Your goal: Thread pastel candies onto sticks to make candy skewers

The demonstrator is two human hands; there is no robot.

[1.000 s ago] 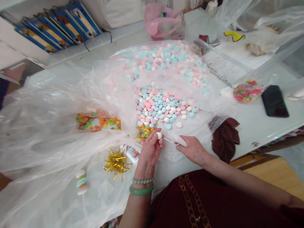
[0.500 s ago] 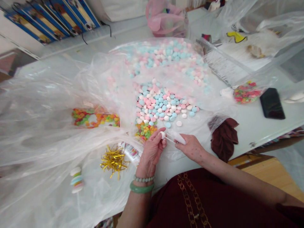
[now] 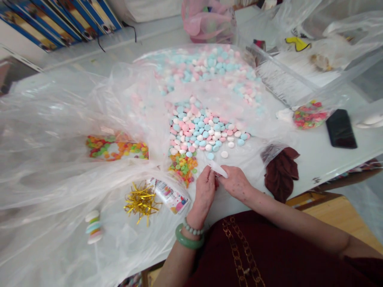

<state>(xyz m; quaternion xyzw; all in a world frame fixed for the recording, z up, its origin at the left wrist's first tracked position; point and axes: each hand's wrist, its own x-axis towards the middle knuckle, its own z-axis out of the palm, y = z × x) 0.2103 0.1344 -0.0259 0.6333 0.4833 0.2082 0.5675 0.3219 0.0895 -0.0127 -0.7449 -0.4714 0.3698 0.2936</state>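
My left hand [image 3: 206,186] is closed, its fingertips meeting those of my right hand [image 3: 237,184]. Half a second ago a round white candy-like piece on a thin white stick showed at these fingers; now they hide it. A white tapered tube [image 3: 220,170] is gripped in my right hand, its narrow end pointing up and left over the left fingers. Just beyond lies a pile of pink, white and blue candy-like pieces [image 3: 206,133]. Small green and orange rings [image 3: 183,166] lie nearer my left hand, beside a printed white packet [image 3: 171,195].
A gold tinsel bow [image 3: 142,203] and a stacked candy-like stick [image 3: 93,227] lie left on clear plastic [image 3: 44,191]. To the right are brown cloth [image 3: 281,173], a black phone [image 3: 341,128] and a bag of colourful rings [image 3: 310,115]. A pink bag [image 3: 209,22] stands behind.
My left hand has moved right and turned, closing up against my right hand. The white piece and stick have gone from sight. More of the printed packet shows; the view has shifted slightly.
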